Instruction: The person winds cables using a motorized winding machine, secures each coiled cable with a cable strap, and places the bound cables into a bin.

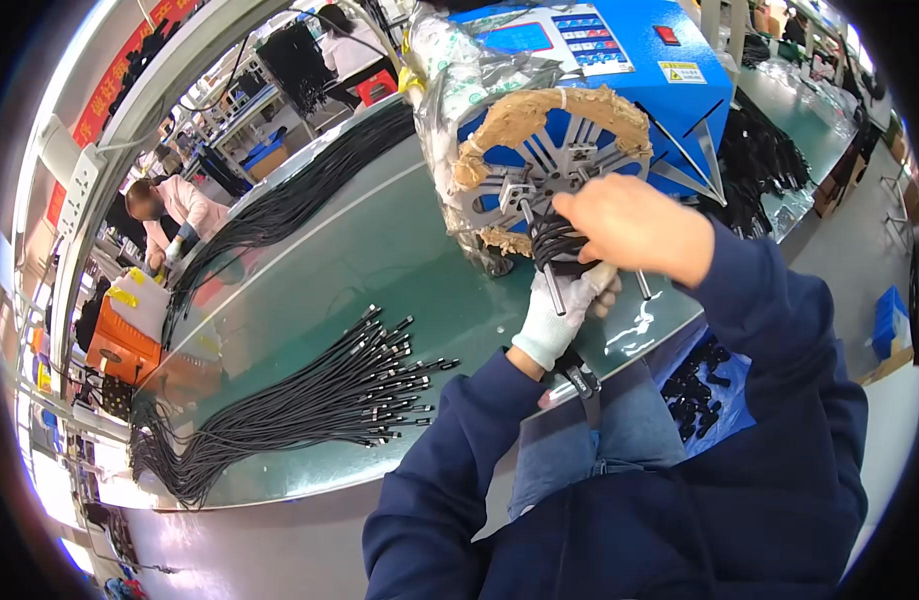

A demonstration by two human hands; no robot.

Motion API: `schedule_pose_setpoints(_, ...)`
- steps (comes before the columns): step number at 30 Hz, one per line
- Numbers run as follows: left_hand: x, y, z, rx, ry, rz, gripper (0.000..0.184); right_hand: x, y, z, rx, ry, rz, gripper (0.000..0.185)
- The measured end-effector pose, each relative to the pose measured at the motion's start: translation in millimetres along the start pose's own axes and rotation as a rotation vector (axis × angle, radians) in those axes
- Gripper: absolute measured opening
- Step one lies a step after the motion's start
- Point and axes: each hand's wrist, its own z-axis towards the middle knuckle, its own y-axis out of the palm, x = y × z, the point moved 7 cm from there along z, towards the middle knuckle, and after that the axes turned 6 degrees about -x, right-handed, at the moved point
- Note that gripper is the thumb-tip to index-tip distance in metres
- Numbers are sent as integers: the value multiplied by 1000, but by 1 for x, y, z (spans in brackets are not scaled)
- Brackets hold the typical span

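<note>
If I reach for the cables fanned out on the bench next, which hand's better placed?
Probably your left hand. It's nearer the fanned-out cables, while your right hand is farther off, up in front of the wheel. The left seems to be touching the coiled cable, so it may need freeing first.

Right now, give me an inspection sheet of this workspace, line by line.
Surface: green tabletop, glossy, showing reflections.
Job's things: black coil at the metal rods of a wheel; blue machine behind.
Clutter: orange box at the table's left end; plastic wrap beside the wheel.
Hands: gloved left hand at the coil's lower end; ungloved right hand, fingers curled, at its upper right; exact grips hidden.
Cables: loose bundle, plug ends fanned out; second bundle farther back.
Surroundings: person in pink beyond the table.
</note>
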Motion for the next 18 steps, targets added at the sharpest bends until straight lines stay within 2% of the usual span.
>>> schedule_pose_setpoints(1, 0, -1, -4, -12, 34, 68, 19, -4, 5, -7, -9, 24, -13, 30)
schedule_pose_setpoints(2, -7, -5, -12, -3, 35, 222, 18, -18, -1, -27, 214, -50, -60, 19)
schedule_pose_setpoints(3, -13, -8, -22, 8, 35, 374, 19, -28, -1, -40, 187, -39, -94, 18)
schedule_pose_setpoints(5, 35, 26, -55, -55, 488, 847, 34, -53, -18, -83, 392, -166, 40, 15)
schedule_pose_setpoints(6, 53, 40, -69, -128, 507, 870, 56, -55, -20, -92, 250, -127, 184, 15)
schedule_pose_setpoints(7, 47, 42, -78, -132, 470, 682, 60, -58, -19, -100, 99, -89, 329, 16)
schedule_pose_setpoints(9, 54, 59, -84, -329, 525, 894, 53, -58, -6, -105, 221, -166, 533, 18)
schedule_pose_setpoints(10, 42, 55, -87, -395, 446, 772, 51, -58, -4, -108, 289, -209, 631, 19)
schedule_pose_setpoints(11, 29, 51, -90, -449, 363, 651, 48, -58, 2, -112, 227, -166, 704, 20)
schedule_pose_setpoints(13, 29, 68, -97, -557, 452, 673, 35, -60, 11, -119, 97, -75, 852, 22)
schedule_pose_setpoints(14, 6, 69, -100, -604, -52, 228, 26, -62, 13, -125, 119, -47, 879, 25)
schedule_pose_setpoints(17, -3, 87, -103, -531, -244, -25, 26, -56, 12, -141, 124, 24, 835, 26)
schedule_pose_setpoints(18, -6, 93, -102, -513, -234, -138, 27, -48, 9, -146, 154, 25, 846, 29)
